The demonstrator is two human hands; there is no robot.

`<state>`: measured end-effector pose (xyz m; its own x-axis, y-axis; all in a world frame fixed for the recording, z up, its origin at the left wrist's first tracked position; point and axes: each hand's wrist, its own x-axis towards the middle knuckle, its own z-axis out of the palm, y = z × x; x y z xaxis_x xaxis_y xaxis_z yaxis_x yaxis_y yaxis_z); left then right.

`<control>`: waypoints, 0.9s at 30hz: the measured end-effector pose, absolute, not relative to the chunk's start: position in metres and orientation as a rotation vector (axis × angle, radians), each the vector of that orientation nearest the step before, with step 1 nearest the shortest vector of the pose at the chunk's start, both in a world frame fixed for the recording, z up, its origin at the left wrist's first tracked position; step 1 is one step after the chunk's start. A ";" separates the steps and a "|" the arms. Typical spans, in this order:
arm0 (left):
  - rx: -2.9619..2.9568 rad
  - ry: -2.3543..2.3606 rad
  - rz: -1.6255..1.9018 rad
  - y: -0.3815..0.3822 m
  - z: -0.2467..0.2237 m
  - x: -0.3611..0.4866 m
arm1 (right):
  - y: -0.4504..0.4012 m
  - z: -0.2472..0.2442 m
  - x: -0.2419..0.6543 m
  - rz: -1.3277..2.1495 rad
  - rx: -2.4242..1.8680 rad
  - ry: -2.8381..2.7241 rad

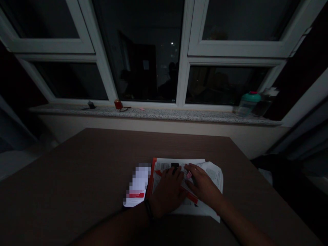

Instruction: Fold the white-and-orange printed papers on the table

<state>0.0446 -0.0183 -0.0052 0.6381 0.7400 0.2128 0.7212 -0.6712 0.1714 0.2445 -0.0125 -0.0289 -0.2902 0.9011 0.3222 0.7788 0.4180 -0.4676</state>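
Observation:
Printed sheets [215,172] with red-orange strips lie on the brown table [102,160], their right side curling up. My left hand [170,189], with a dark band at the wrist, lies on the sheets with its fingers spread. To its right, my right hand [202,184] rests on the paper, thumb and fingers apart around a small pink object [189,175]; whether it touches this is unclear. A red-orange strip [189,195] runs slantwise between and below the hands. Left of the sheets lies a lit phone [138,182], its screen partly blurred out.
Behind the table, a speckled windowsill [164,113] holds a teal-lidded bottle [248,102], another clear container [266,100], a small red jar [118,104] and a small dark object [91,105]. Dark fabric [279,171] is beyond the table's right edge.

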 end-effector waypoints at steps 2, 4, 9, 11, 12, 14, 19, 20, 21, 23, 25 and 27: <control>2.776 1.235 0.406 -0.019 -0.004 0.044 | -0.012 -0.030 0.245 0.280 -1.421 -2.127; 2.771 1.240 0.401 -0.019 -0.006 0.045 | -0.012 -0.032 0.246 0.267 -1.419 -2.124; 2.780 1.256 0.394 -0.019 -0.009 0.046 | -0.012 -0.030 0.246 0.266 -1.408 -2.143; 2.784 1.258 0.391 -0.019 -0.009 0.046 | -0.013 -0.027 0.244 0.270 -1.413 -2.155; 2.784 1.261 0.391 -0.019 -0.008 0.046 | -0.013 -0.026 0.244 0.274 -1.416 -2.161; 2.784 1.278 0.389 -0.020 -0.007 0.047 | -0.015 -0.023 0.242 0.291 -1.422 -2.169; 2.803 1.324 0.385 -0.019 -0.008 0.047 | -0.019 -0.016 0.238 0.346 -1.448 -2.176; 2.807 1.322 0.386 -0.019 -0.008 0.046 | -0.020 -0.015 0.237 0.349 -1.451 -2.176; 2.811 1.316 0.390 -0.018 -0.009 0.046 | -0.021 -0.015 0.237 0.350 -1.450 -2.179; 2.816 1.301 0.399 -0.018 -0.009 0.046 | -0.021 -0.015 0.237 0.339 -1.447 -2.179; 2.815 1.284 0.405 -0.017 -0.009 0.046 | -0.021 -0.018 0.238 0.320 -1.458 -2.169; 2.808 1.276 0.401 -0.017 -0.009 0.046 | -0.020 -0.020 0.239 0.304 -1.478 -2.153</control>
<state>0.0465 -0.0175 -0.0090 0.6302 0.7447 0.2198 0.7368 -0.6628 0.1334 0.2392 -0.0199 -0.0204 -0.2801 0.9183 0.2799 0.8050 0.3835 -0.4526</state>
